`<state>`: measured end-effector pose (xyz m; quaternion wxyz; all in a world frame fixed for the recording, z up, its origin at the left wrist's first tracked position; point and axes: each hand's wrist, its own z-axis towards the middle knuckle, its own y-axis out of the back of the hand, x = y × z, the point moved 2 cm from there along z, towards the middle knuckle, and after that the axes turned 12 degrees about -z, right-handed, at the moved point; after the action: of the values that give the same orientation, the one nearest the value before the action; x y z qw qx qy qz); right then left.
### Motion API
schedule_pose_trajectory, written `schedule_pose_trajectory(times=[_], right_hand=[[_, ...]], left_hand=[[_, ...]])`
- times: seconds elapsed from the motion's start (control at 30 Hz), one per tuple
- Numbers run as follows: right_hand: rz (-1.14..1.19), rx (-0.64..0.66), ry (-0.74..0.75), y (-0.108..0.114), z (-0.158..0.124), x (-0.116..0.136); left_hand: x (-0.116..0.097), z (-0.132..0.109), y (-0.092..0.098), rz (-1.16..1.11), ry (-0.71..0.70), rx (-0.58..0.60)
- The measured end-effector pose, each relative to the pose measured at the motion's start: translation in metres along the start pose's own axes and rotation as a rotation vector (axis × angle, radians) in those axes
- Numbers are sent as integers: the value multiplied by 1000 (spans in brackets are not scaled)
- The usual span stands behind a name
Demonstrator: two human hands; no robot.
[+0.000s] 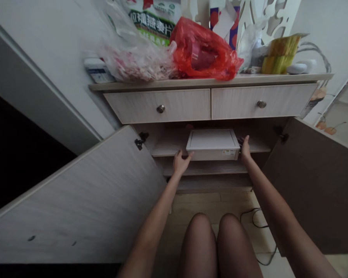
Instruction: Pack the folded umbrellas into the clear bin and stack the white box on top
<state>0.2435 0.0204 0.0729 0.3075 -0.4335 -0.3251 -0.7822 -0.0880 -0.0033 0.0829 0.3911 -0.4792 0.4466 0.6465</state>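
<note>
Head view, and here's how it stands: the white plastic box (213, 144) sits on the cabinet shelf (165, 148) right between my hands, its long axis running sideways across in front of me. My left hand (181, 162) is open, fingers spread, the tips at the box's near left corner. My right hand (245, 148) is cupped against the box's right end, fingers out of sight behind it, so I can't tell whether it's clenched. That hand sits a little higher and deeper in. Just above both hands, the two drawers (176, 106) close off the top of the opening. The left cabinet door (75, 193) and right cabinet door (307, 181) swing wide outside my arms. Below my right hand, a black cable (256, 220) lies on the floor.
</note>
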Motion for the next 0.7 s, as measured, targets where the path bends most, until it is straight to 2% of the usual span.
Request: schedule_pose_trajectory(times=[0.03,0.1,0.2,0.27,0.47,0.57,0.7], right_hand=[[-27,-50,-22,3,-16,-6],[-122,-65,30,7,-45,-13],[-284,-36,134,7,-65,-17],[-344,-21,128,4,-56,-18],[-432,48,94,-19,0,-19],[-472,66,91,-33,22,-22],[-555,65,75,-49,46,-27]], left_hand=[[5,-3,1,81,-138,-27],[15,-7,-2,174,-278,-32],[20,-5,-13,273,-282,-30],[16,4,-20,341,-275,-16],[5,48,-38,407,-241,38],[6,71,-48,394,-250,50],[12,97,-62,433,-243,7]])
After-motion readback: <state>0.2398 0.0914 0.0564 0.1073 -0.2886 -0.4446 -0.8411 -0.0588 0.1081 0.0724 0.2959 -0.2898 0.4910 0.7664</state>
